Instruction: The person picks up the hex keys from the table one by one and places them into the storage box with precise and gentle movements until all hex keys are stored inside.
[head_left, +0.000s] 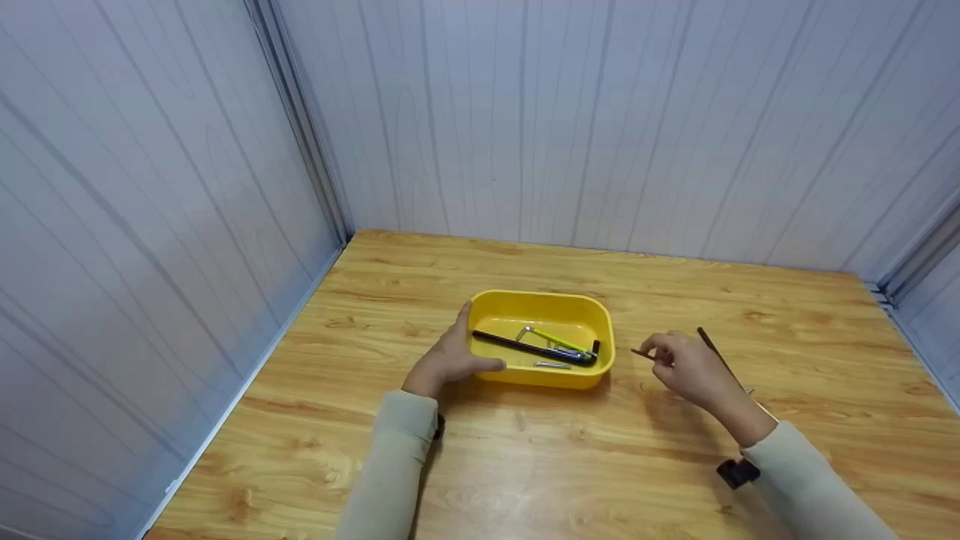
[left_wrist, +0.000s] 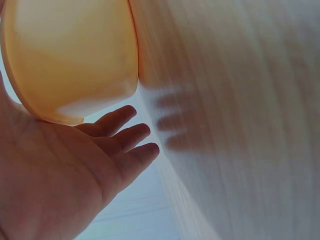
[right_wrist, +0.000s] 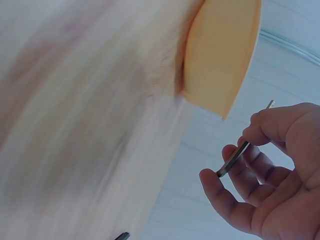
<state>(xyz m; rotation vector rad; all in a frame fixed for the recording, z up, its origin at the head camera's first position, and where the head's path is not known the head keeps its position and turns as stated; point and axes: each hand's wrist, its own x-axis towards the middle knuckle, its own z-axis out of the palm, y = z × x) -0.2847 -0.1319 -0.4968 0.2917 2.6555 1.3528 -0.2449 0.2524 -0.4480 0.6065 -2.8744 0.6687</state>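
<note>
Yellow bin [head_left: 559, 378], edge gripped by left hand [head_left: 451, 357]; across a gap, right hand [head_left: 694, 370] pinches a thin rod [right_wrist: 234, 159].

- Yellow tub [left_wrist: 75, 50]: cut off by left wrist view's top edge
- Right hand [right_wrist: 285, 200], black object [right_wrist: 122, 236]: cut off by right wrist view's edges
- Silver pieces [head_left: 553, 365]: too small to identify

Bright head view; pale wrist views blur the tabletop [right_wrist: 75, 150].
</note>
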